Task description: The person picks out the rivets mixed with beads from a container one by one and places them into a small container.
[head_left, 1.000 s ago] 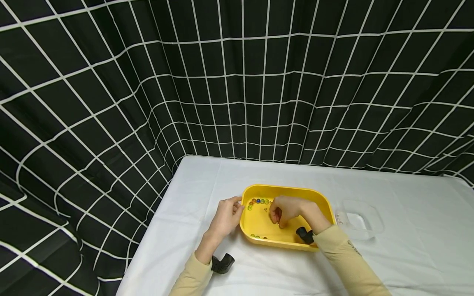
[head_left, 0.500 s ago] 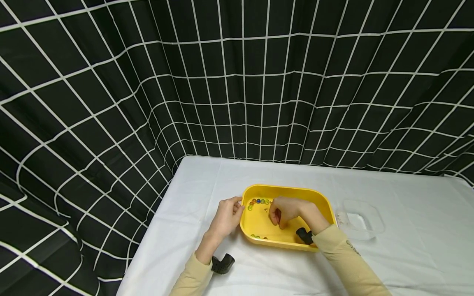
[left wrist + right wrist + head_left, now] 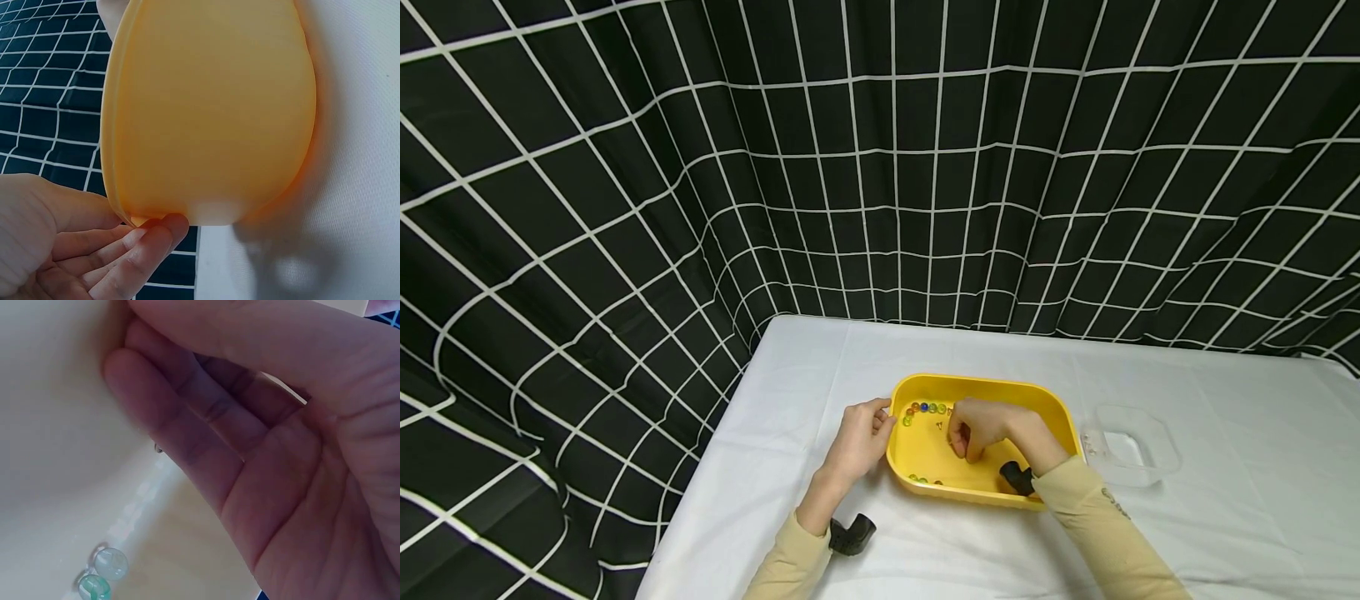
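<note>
A yellow plastic basin (image 3: 973,496) sits on the white table. My left hand (image 3: 857,442) pinches its left rim between thumb and fingers, as the left wrist view (image 3: 112,244) also shows. Inside the basin, my right hand (image 3: 988,419) reaches down with bent fingers, tips close to the floor; I cannot tell whether they hold something. Glass marbles, among them a blue marble (image 3: 924,407), line the far left corner. Small gold-coloured pieces, one of them a tiny gold piece (image 3: 939,426), lie left of the right hand. More marbles (image 3: 923,481) rest along the near wall.
Right of the basin stands a clear plastic container (image 3: 1131,450) with a few tiny pieces at its left side. Black wrist mounts (image 3: 852,534) sit on both forearms. A black curtain with a white grid (image 3: 880,192) hangs behind and left of the table.
The right hand's fingertips shift slightly over the basin floor. A tiny gold glint at those fingertips a second ago is out of sight. The left hand stays on the rim.
</note>
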`<state>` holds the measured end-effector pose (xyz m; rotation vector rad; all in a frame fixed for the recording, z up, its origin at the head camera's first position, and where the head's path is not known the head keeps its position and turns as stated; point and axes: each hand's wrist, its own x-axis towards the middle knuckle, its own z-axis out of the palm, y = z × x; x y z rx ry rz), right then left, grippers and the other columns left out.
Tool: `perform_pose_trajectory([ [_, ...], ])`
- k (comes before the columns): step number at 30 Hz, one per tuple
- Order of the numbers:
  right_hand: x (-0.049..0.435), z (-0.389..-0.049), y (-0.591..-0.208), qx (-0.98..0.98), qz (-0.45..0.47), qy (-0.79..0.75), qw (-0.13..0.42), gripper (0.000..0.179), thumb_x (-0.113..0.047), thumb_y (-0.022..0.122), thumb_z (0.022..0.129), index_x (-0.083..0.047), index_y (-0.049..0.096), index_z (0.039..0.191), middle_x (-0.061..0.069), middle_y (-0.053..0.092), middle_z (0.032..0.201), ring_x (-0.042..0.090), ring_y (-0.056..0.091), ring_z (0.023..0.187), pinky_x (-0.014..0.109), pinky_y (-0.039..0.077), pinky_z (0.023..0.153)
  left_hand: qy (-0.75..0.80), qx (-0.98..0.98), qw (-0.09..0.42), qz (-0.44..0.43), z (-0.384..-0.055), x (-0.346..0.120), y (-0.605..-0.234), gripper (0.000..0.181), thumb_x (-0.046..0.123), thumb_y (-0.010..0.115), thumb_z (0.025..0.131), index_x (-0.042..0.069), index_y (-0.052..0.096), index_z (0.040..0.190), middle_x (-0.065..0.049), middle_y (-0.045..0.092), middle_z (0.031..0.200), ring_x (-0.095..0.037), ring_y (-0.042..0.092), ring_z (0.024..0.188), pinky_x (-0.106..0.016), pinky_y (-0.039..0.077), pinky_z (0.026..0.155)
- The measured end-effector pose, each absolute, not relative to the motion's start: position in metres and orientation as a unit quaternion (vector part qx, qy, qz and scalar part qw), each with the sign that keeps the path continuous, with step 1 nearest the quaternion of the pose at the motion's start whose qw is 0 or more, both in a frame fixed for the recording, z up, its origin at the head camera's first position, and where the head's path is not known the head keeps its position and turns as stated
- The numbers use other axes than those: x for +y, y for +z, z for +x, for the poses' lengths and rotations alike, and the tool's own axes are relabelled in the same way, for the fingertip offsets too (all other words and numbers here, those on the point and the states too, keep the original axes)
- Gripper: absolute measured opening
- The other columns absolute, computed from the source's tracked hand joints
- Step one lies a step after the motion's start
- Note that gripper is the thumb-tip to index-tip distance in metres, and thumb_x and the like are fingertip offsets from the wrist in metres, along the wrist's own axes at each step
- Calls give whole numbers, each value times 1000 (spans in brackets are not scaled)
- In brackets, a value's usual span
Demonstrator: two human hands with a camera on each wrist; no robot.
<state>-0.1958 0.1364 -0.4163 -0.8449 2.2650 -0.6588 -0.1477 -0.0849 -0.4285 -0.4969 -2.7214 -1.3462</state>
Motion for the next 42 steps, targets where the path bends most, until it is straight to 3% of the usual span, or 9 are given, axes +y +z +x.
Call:
perform_pose_trajectory([
  [16,138,-194,-413,858,-322,-252,310,18,16,69,63,-1,66,63,0,57,58,5,45,52,17,35,48,-442,-881,41,-165,-149,-85,-429,26,-3,60,86,-14,60,110,-11,61,78,-12,59,65,-16,48,56],
  [42,157,-195,-394,862,-333,-266,275,15,12,72,66,-1,65,65,1,59,60,6,47,55,19,42,53,-432,-886,39,-161,-148,-84,-429,27,-1,61,87,-13,60,111,-10,61,79,-12,59,66,-17,49,57],
])
